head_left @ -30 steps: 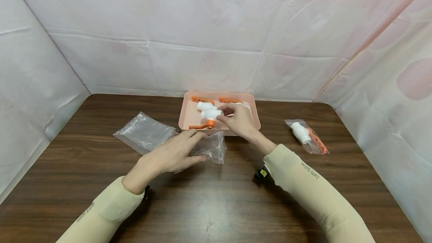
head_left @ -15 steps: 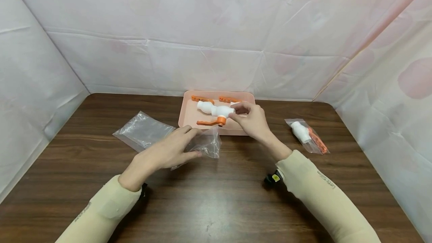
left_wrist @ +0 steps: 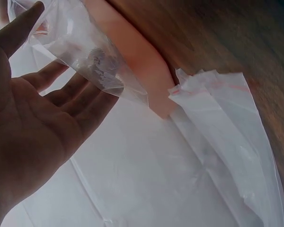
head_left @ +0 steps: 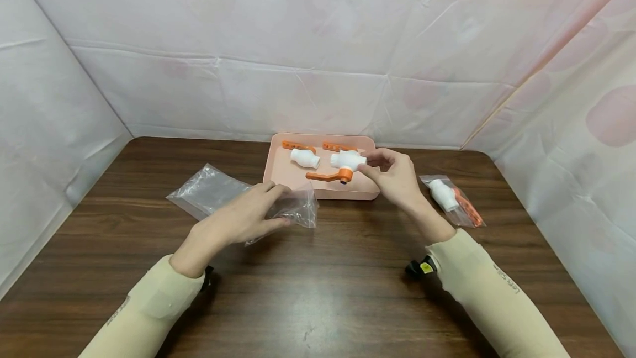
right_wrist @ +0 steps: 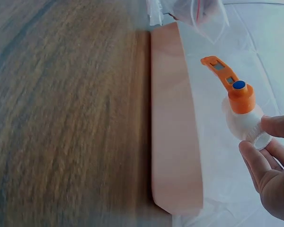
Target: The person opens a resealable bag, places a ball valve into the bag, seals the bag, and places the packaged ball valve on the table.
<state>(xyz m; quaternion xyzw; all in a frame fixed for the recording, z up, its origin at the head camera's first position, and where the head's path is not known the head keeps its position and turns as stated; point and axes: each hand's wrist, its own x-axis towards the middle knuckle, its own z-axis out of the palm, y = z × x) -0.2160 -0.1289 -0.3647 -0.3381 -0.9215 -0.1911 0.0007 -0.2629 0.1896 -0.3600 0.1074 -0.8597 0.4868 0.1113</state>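
Note:
In the head view my right hand (head_left: 397,178) pinches one end of a white ball valve (head_left: 349,160) with an orange lever handle, over the pink tray (head_left: 348,195). The right wrist view shows thumb and fingers around the end of this valve (right_wrist: 242,100); a blue cap sits on its handle. My left hand (head_left: 238,217) holds a clear plastic bag (head_left: 303,209) in front of the tray. In the left wrist view this bag (left_wrist: 80,42) lies between thumb and fingers. Another white valve (head_left: 305,158) rests in the tray beside orange handles (head_left: 298,146).
A flat stack of clear zip bags (head_left: 211,189) lies left of the tray. At the right, a bagged valve with an orange handle (head_left: 454,201) lies on the brown wooden table (head_left: 298,297). White patterned cloth (head_left: 248,70) walls the back and sides.
My right hand has moved right across the tray with the valve, away from the other white one. The left hand has shifted slightly left, and the bag has come with it.

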